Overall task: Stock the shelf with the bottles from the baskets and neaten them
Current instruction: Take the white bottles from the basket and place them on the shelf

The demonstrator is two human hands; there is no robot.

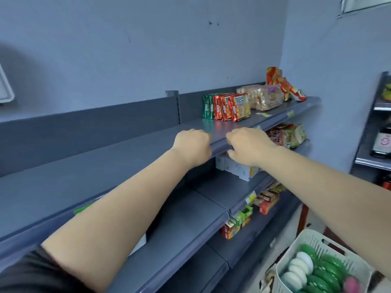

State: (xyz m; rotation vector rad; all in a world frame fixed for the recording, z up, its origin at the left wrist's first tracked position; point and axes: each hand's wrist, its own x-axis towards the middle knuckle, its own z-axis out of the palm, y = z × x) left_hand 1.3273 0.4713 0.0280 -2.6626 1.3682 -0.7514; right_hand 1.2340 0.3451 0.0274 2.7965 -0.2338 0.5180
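Head view, lower right of the frame: the basket (317,248) sits near me, its green and white bottles (323,271) not yet shelved. Both arms stretch toward mid-frame — my left hand (193,144) and right hand (247,144) curl over the top shelf (127,153) lip, grip clamped on its edge. I'd let go and fetch bottles one by one, standing them upright.

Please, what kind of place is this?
Most likely a small shop or a mock-up of one: grey retail shelving with price-label strips, rows of snack packets on the top shelf, and a white basket of bottles waiting to be stocked. Both hands reach to the shelf edge.
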